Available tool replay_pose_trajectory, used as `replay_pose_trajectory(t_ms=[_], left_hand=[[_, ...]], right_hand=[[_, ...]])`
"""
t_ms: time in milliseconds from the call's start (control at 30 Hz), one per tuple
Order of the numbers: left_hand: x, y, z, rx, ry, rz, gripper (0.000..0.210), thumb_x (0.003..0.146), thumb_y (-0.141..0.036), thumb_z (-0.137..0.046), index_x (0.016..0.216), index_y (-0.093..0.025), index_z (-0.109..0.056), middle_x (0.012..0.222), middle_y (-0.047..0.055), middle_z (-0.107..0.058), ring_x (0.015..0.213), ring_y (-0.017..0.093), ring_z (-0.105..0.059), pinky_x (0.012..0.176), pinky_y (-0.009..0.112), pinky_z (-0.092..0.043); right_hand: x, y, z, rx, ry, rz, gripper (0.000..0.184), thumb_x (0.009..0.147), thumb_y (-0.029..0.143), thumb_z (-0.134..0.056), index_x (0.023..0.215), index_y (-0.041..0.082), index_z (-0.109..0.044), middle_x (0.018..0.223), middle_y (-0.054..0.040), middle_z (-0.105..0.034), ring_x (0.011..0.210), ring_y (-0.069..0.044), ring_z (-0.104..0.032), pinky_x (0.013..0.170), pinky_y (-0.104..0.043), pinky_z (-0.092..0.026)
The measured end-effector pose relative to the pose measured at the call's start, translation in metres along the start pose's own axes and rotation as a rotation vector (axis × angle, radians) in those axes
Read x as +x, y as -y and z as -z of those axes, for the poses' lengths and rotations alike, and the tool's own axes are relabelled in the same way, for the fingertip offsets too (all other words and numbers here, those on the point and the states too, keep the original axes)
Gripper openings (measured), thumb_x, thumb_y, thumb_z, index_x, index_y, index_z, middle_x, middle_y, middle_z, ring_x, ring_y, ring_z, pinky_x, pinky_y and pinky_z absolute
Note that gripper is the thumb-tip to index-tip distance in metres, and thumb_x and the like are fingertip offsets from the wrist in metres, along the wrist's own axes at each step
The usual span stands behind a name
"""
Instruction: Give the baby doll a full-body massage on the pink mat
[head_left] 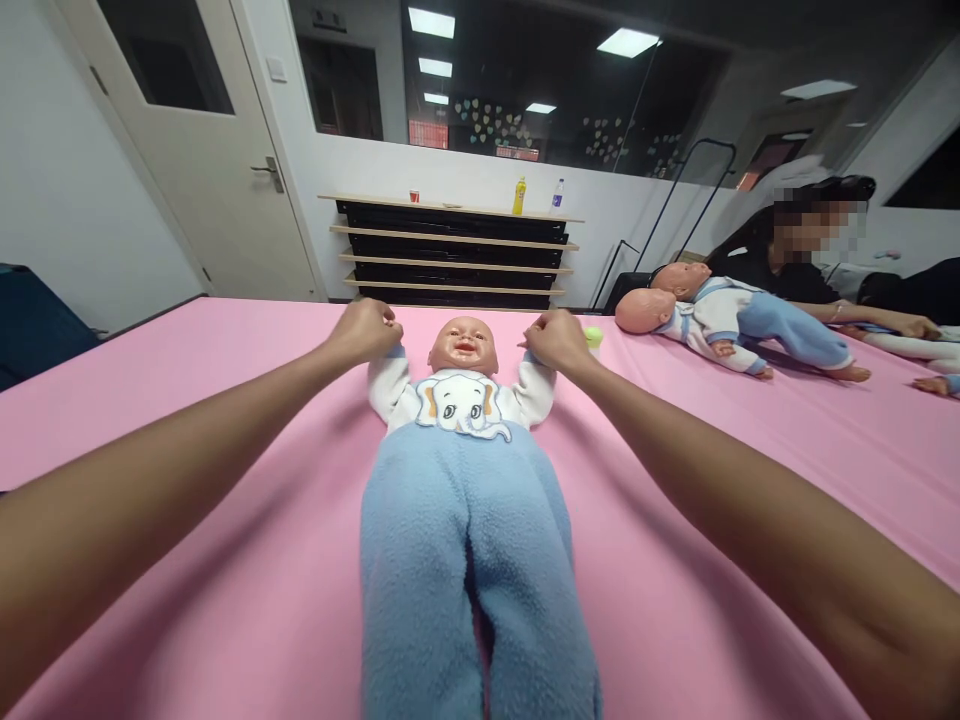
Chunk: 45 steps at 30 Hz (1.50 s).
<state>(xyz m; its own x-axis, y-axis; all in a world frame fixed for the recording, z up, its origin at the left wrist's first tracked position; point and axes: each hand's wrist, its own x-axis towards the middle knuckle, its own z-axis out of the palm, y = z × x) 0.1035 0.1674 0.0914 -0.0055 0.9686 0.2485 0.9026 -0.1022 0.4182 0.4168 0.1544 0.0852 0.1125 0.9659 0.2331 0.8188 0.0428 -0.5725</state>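
A baby doll (463,450) lies on its back on the pink sheet, head away from me, dressed in a white top with an elephant face and light blue fleece trousers. Both its arms are raised beside its head. My left hand (365,330) is closed around the doll's hand on the left side, at the cuff. On the other side, my right hand (556,338) closes on the doll's other hand in the same way. The doll's hands are mostly hidden by my fingers. Just behind my right hand stands a small container with a green lid (593,338).
Two more dolls (739,310) in similar clothes lie at the right on the pink-covered table (285,560). Beyond them a person in black (795,260) reaches toward another doll. A shelf stack (450,240) with bottles (519,196) stands against the far wall.
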Motion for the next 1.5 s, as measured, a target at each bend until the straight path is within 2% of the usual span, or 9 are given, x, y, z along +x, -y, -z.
replay_pose_trajectory(t_ms=[100,233,400,533,667,900,1200,1333,1500], left_hand=[[-0.044,-0.002,0.044,-0.059,-0.071,-0.087,0.052,0.078,-0.036,-0.055,0.128,-0.020,-0.058,0.086,0.003,-0.073,0.077,0.019,-0.063,0.066,0.026,-0.046],[-0.132,-0.004,0.072,0.046,-0.119,-0.168,0.039,0.080,-0.041,-0.056,0.114,-0.025,-0.064,0.088,0.002,-0.069,0.076,0.019,-0.062,0.064,0.027,-0.044],[-0.225,0.010,0.044,0.118,-0.007,-0.184,0.020,0.085,-0.040,-0.047,0.080,-0.022,-0.055,0.078,0.003,-0.060,0.068,0.018,-0.057,0.063,0.031,-0.042],[-0.255,0.023,0.013,0.153,0.078,-0.057,0.024,0.088,-0.044,-0.041,0.077,-0.023,-0.039,0.078,0.003,-0.055,0.062,0.018,-0.054,0.058,0.031,-0.039],[-0.261,0.024,0.002,0.121,0.067,-0.043,0.021,0.090,-0.043,-0.038,0.080,-0.024,-0.035,0.083,0.003,-0.054,0.062,0.019,-0.055,0.056,0.031,-0.038],[-0.262,0.021,0.009,0.094,0.059,-0.067,0.020,0.089,-0.042,-0.038,0.079,-0.025,-0.035,0.080,0.004,-0.056,0.065,0.021,-0.056,0.059,0.033,-0.039],[-0.259,0.031,0.017,0.068,0.091,0.001,0.022,0.086,-0.042,-0.040,0.083,-0.022,-0.051,0.079,0.007,-0.063,0.064,0.022,-0.060,0.059,0.032,-0.039],[-0.237,0.047,0.035,0.044,0.017,-0.015,0.031,0.084,-0.044,-0.044,0.094,-0.020,-0.061,0.088,0.009,-0.067,0.075,0.024,-0.062,0.066,0.033,-0.044],[-0.185,0.050,0.068,-0.041,-0.137,0.010,0.043,0.080,-0.050,-0.053,0.109,-0.021,-0.067,0.108,0.009,-0.068,0.095,0.025,-0.063,0.080,0.034,-0.048]], right_hand=[[-0.042,0.004,0.044,0.030,-0.169,0.172,0.021,0.088,0.026,-0.052,0.096,0.013,-0.066,0.085,-0.0074,-0.070,0.078,-0.017,-0.064,0.067,-0.026,-0.045],[-0.126,-0.002,0.083,-0.054,-0.250,0.305,0.030,0.087,0.031,-0.057,0.114,0.020,-0.065,0.092,-0.0044,-0.067,0.076,-0.016,-0.061,0.070,-0.029,-0.045],[-0.209,-0.035,0.068,-0.116,-0.123,0.291,0.015,0.089,0.028,-0.054,0.098,0.021,-0.063,0.090,-0.0051,-0.062,0.076,-0.017,-0.057,0.069,-0.031,-0.044],[-0.238,-0.058,0.040,-0.096,-0.021,0.195,0.009,0.091,0.027,-0.047,0.088,0.020,-0.053,0.088,-0.0047,-0.058,0.077,-0.019,-0.055,0.067,-0.031,-0.042],[-0.245,-0.063,0.028,-0.058,0.016,0.181,0.004,0.091,0.023,-0.045,0.091,0.021,-0.048,0.092,-0.0044,-0.057,0.079,-0.018,-0.056,0.069,-0.030,-0.041],[-0.248,-0.059,0.032,-0.087,0.063,0.102,0.009,0.092,0.026,-0.044,0.097,0.020,-0.048,0.089,-0.0044,-0.058,0.076,-0.018,-0.058,0.065,-0.028,-0.038],[-0.244,-0.061,0.040,-0.054,0.036,0.089,0.021,0.089,0.027,-0.047,0.108,0.019,-0.054,0.097,-0.0072,-0.064,0.080,-0.019,-0.060,0.067,-0.028,-0.040],[-0.223,-0.066,0.055,0.045,-0.054,0.121,0.026,0.091,0.032,-0.045,0.109,0.019,-0.059,0.099,-0.0072,-0.067,0.085,-0.020,-0.063,0.073,-0.030,-0.044],[-0.166,-0.055,0.081,0.197,-0.105,0.078,0.029,0.085,0.035,-0.053,0.105,0.021,-0.068,0.094,-0.0037,-0.070,0.077,-0.016,-0.063,0.071,-0.028,-0.046]])
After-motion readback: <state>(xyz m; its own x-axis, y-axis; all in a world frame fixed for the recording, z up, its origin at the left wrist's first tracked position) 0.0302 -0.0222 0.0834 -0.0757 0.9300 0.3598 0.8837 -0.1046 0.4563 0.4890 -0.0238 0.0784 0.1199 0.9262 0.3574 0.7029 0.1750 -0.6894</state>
